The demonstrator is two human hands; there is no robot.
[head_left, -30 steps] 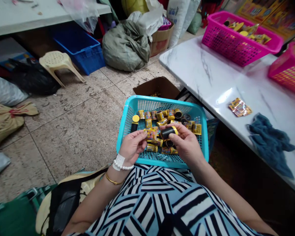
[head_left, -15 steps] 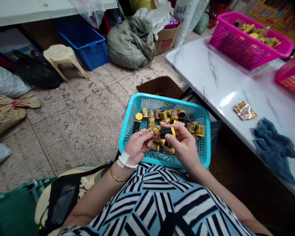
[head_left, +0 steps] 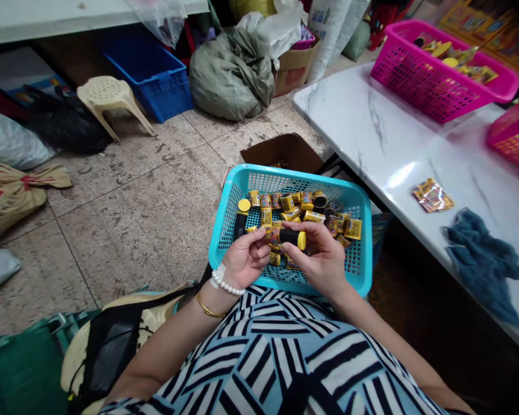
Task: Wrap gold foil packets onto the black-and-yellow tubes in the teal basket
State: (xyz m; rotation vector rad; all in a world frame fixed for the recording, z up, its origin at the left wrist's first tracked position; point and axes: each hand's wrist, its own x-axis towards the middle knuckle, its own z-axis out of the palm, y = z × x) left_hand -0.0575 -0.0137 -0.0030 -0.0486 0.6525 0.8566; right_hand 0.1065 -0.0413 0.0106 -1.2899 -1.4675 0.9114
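A turquoise basket (head_left: 360, 271) rests on my lap, holding several small yellow-labelled rolls (head_left: 300, 204) and one black tube with a yellow cap (head_left: 241, 216). My right hand (head_left: 324, 262) grips a black tube with a yellow cap (head_left: 293, 237), held sideways over the basket. My left hand (head_left: 246, 259) pinches a yellow printed label (head_left: 271, 235) against the tube's left end. Both hands are closed and meet above the basket's near half.
A white marble-look table (head_left: 372, 132) on my right carries two pink baskets (head_left: 432, 80), a yellow packet (head_left: 432, 195) and a blue cloth (head_left: 484, 262). Beyond my basket sits a brown box (head_left: 281, 153). The floor holds a plastic stool (head_left: 110, 101), blue crate (head_left: 151, 75) and sacks.
The two hands have drawn closer together, and the label now sits against the end of the black tube. The camera view shifted slightly.
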